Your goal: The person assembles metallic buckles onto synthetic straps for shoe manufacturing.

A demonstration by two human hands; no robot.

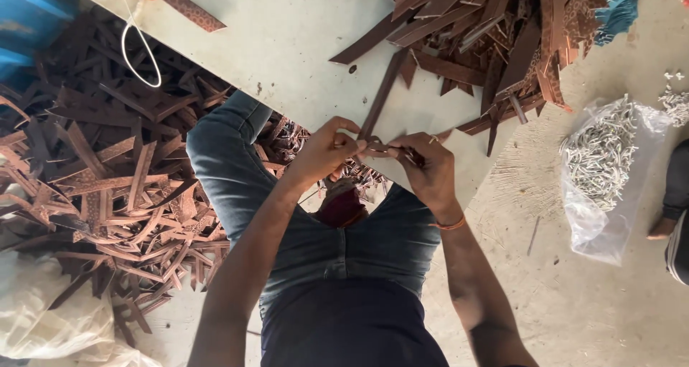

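Observation:
I look straight down at my lap and a low pale table (287, 37). My left hand (326, 152) and my right hand (425, 170) meet at the table's near edge, both pinching one dark brown leather strap (380, 94). The strap runs from my fingers up across the tabletop toward a heap of similar brown straps (488, 30) at the far right of the table. My right hand's fingers also close over a small piece at the strap's near end; what it is stays hidden.
A big pile of brown strap pieces (108, 180) covers the floor at left. A clear bag of small metal parts (603, 159) lies on the floor at right, beside another person's foot (664, 227). A white cord (140, 48) hangs over the table's left edge.

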